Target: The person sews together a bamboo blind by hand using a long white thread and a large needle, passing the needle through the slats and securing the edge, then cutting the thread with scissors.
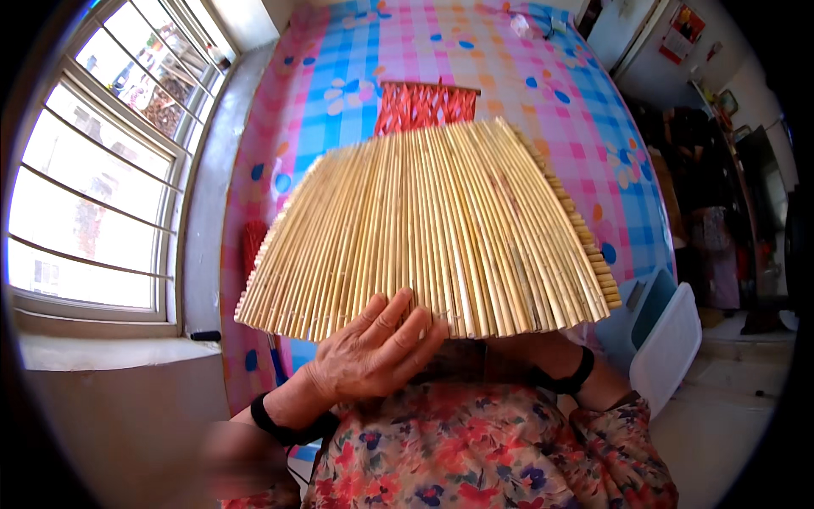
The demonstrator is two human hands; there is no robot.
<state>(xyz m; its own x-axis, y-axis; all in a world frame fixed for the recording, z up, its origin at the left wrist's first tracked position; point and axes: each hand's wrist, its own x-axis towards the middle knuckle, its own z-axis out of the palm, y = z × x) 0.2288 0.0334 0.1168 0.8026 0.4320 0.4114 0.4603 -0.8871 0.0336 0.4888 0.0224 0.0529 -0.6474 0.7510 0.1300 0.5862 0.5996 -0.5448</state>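
Note:
A wide mat of thin yellow reed sticks (pixel 424 229) laid side by side spreads in front of me. More stick ends show beneath its right edge, in what looks like a second layer. My left hand (pixel 377 348) is at the near edge, slightly left of the middle, its fingers closed over the top of the sticks; its thumb is hidden. My right forearm (pixel 551 352) runs in under the mat, and the mat hides that hand. Just beyond the far edge lies a red woven piece (pixel 428 106) fixed along a thin dark rod (pixel 437 86).
Below everything is a pink and blue checked, flowered cover (pixel 339 51). A barred window (pixel 110 187) with a grey sill fills the left, a black object (pixel 205 336) at its end. Something red (pixel 254 242) shows beside the mat. At right stands a white plastic tub (pixel 668 348).

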